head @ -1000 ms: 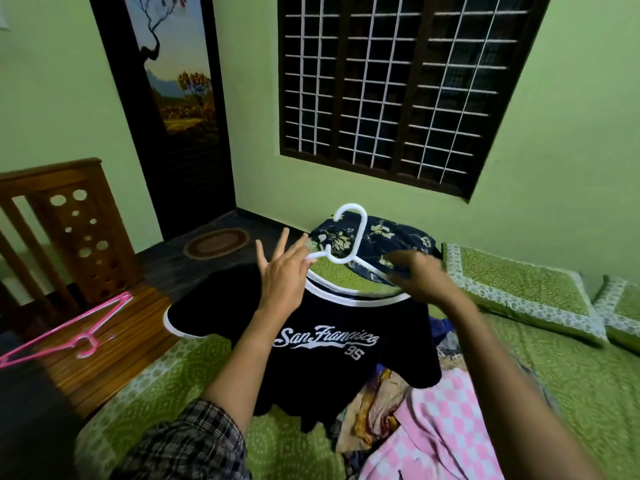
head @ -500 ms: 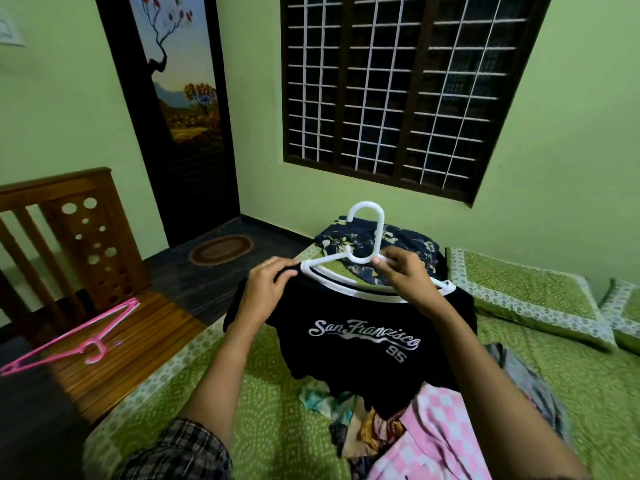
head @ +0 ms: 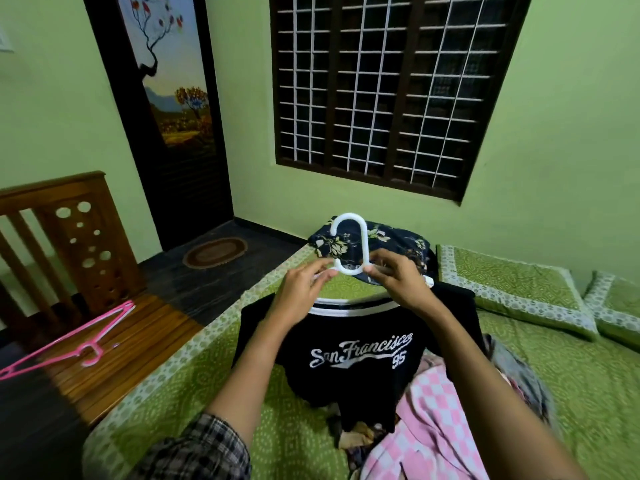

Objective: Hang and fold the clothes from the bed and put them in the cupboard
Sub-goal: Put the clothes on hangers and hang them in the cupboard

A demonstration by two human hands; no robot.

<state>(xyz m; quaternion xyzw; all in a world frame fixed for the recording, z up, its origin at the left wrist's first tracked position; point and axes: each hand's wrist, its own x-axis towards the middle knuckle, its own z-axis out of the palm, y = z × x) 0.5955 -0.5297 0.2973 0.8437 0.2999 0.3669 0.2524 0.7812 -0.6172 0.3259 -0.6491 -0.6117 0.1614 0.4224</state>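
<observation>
Your T-shirt (head: 346, 386) is black, with white script lettering and a black-and-white striped collar. You have a white hanger (head: 350, 270) and a pink hanger (head: 88, 349). The bedsheet (head: 194, 393) is green with a fine pale print and a pale dotted border; the pillow (head: 512, 289) matches. The cloth (head: 440, 410) beside the shirt is pink-and-white check, the cushion (head: 394, 242) navy with pale flowers. Your sleeve (head: 201, 452) is dark plaid, the wall (head: 561, 133) light green.
</observation>
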